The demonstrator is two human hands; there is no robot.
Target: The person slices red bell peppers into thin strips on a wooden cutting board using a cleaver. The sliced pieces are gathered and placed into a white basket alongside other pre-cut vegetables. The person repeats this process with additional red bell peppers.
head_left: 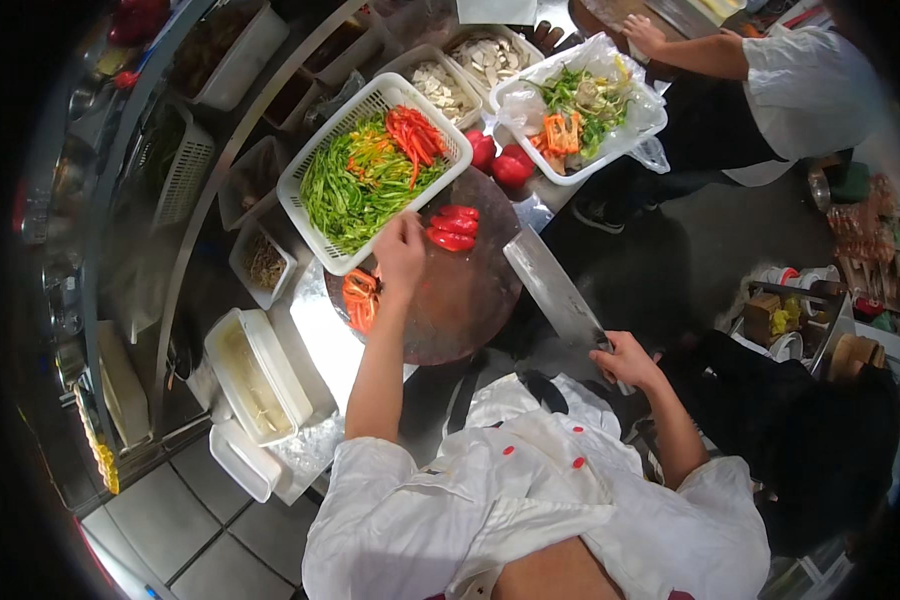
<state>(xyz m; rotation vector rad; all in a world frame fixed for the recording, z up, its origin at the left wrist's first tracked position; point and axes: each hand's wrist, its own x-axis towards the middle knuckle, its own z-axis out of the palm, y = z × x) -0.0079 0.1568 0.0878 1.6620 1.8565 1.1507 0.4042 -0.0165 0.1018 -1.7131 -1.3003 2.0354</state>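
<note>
My right hand grips the handle of a broad cleaver, its blade held off the right side of the round chopping board. Over the board's upper left, beside the near rim of a white plastic basket, is my left hand; its fingers are blurred, and I cannot tell whether they hold anything. Sliced green peppers and red pepper strips fill the basket. Red pepper pieces lie on the board right of my left hand. Orange-red pepper cores lie at its left edge.
Whole red peppers sit beyond the board, beside a lined white tray of pepper scraps and greens. Tubs of pale slices stand behind. Lidded white containers are at the left. A co-worker stands at the upper right.
</note>
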